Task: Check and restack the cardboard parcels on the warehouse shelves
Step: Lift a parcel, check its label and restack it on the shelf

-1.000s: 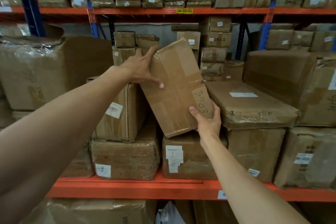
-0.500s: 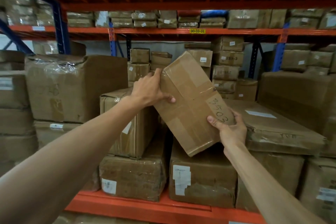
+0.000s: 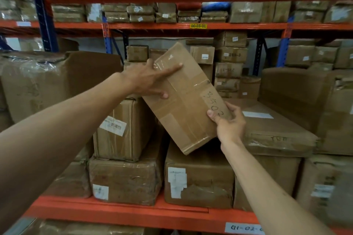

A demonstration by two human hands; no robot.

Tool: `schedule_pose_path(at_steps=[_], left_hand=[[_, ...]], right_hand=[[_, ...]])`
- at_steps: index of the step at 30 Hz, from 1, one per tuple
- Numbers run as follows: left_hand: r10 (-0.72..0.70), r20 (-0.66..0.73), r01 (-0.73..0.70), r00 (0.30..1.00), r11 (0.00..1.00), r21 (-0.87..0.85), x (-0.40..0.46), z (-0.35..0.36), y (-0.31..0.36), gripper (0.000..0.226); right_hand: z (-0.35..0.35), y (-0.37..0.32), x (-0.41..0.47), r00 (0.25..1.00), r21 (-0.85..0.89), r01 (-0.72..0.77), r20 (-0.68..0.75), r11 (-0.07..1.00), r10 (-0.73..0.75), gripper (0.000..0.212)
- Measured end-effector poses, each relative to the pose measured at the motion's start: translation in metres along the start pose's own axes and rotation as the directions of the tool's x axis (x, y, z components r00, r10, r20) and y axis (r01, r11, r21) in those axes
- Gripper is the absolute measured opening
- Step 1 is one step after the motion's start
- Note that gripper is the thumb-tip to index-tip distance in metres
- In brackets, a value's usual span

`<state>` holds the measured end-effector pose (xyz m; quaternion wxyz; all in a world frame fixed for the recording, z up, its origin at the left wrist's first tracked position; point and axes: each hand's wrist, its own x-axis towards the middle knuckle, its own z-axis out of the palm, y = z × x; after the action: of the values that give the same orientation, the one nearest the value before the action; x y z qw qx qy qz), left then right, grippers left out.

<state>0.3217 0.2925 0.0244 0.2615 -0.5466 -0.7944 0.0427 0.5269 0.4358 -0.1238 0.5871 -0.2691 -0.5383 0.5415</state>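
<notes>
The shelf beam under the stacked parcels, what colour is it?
Orange, seen best in the head view.

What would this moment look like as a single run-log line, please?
parcel: tilted, held above stacked boxes | left hand: fingers spread on upper end | right hand: grips lower right edge | phase: checking, not yet restacked
</notes>
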Motion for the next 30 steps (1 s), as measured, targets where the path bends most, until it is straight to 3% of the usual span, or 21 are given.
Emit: schedule_pose_path(at_steps=[5,15,19,24,26,28,30], left_hand=[[-0.004,-0.064,0.002,0.998,0.999,-0.036,-0.013,0.016,0.011,0.097],[-0.237,-0.261,0.147,0.936,0.934,-0.325,-0.033,0.047,0.051,0.096],[-0.207,-0.267,0.108,0.941,0.933,-0.343,-0.030,0.046,0.038,0.120],[-0.188,-0.187,0.062,0.964,0.845,-0.531,-0.047,0.079,0.007,0.148],[-0.210,-0.131,0.101,0.969,0.817,-0.568,-0.054,0.086,-0.004,0.132],[-0.204,-0.137,0.101,0.969,0.840,-0.533,-0.056,0.085,-0.007,0.103],[-0.194,-0.162,0.089,0.968,0.862,-0.499,-0.059,0.083,-0.007,0.090]], right_hand=[[-0.010,-0.005,0.002,0.999,-0.062,-0.023,-0.037,0.998,0.021,0.050],[-0.026,-0.058,0.034,0.991,-0.236,0.135,0.045,0.962,-0.128,0.054],[-0.029,-0.035,0.017,0.998,-0.161,-0.021,0.052,0.987,0.030,0.051],[-0.032,-0.021,0.009,0.999,-0.164,-0.022,0.020,0.986,0.026,0.048],[-0.030,-0.025,0.010,0.999,-0.166,-0.044,0.004,0.985,0.046,0.048],[-0.029,-0.024,0.008,0.999,-0.198,-0.035,-0.009,0.980,0.034,0.048],[-0.030,-0.022,0.007,1.000,-0.213,-0.017,-0.024,0.977,0.012,0.047]])
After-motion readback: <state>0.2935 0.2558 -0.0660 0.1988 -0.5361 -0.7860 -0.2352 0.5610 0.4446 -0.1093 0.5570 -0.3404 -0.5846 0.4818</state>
